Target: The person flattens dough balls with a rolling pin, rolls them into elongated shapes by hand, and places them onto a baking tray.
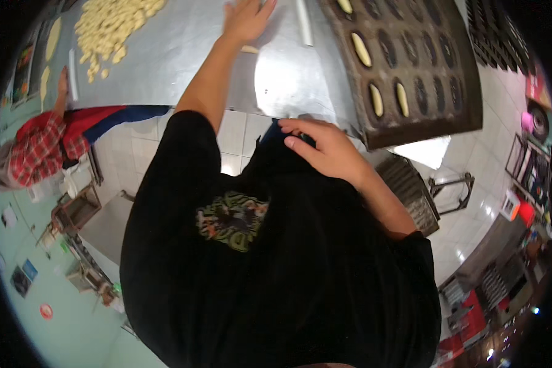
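My left hand (249, 19) reaches over the metal tabletop (184, 58), fingers apart, palm down. Just below its wrist a small dough piece (249, 49) lies on the metal. My right hand (325, 147) hovers by the table's near edge, in front of my body, its fingers bent and apart with nothing visible in them. A white rolling pin (305, 23) rests to the right of my left hand. At the right stands a dark moulded baking tray (420, 126); several long dough pieces (376, 100) lie in its left hollows, the others hold none.
A heap of small dough lumps (113, 30) sits at the far left of the table. Beyond it a person in a red plaid shirt (40, 150) works beside another white rolling pin (73, 73) and long dough strips (53, 40). Ridged trays (411, 190) stand low at the right.
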Motion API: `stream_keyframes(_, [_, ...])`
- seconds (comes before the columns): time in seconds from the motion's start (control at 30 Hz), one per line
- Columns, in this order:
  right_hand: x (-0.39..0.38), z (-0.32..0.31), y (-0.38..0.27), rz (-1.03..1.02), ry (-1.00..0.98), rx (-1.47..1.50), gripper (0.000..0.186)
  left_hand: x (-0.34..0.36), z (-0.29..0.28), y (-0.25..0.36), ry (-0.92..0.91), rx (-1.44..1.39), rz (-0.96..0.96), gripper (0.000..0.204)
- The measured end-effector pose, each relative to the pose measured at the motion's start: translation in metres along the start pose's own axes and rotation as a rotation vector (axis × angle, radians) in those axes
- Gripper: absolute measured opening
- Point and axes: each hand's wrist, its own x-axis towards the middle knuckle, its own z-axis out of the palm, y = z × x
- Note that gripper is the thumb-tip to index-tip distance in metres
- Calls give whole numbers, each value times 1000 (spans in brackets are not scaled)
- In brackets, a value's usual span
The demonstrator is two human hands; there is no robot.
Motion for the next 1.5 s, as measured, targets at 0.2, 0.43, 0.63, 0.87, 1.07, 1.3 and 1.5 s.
stream_keyframes(0.2, [100, 18, 16, -170, 300, -597, 32, -12, -62, -15, 28, -860, -42, 65])
stream_keyframes(0.43, [173, 20, 26, 5, 374, -792, 13, -44, -89, -43, 138, -895, -180, 64])
stream_keyframes(0.63, [117, -96, -47, -535, 957, -641, 21, -29, -99, 19, 162, -865, 65, 56])
stream_keyframes(0.87, [13, -149, 74, -7, 695, -936, 28, 24, -32, 162, -178, -316, 656, 46])
stream_keyframes(1.07, [40, -154, 83, 330, 640, -654, 39, 42, 49, 195, -425, -178, 866, 31])
stream_keyframes(1.3, [40, -158, 88, 321, 720, -572, 26, 52, 53, 183, -367, -99, 876, 23])
stream_keyframes(1.5, [41, -143, 66, 135, 781, -812, 33, 52, 30, 166, -213, -119, 876, 33])
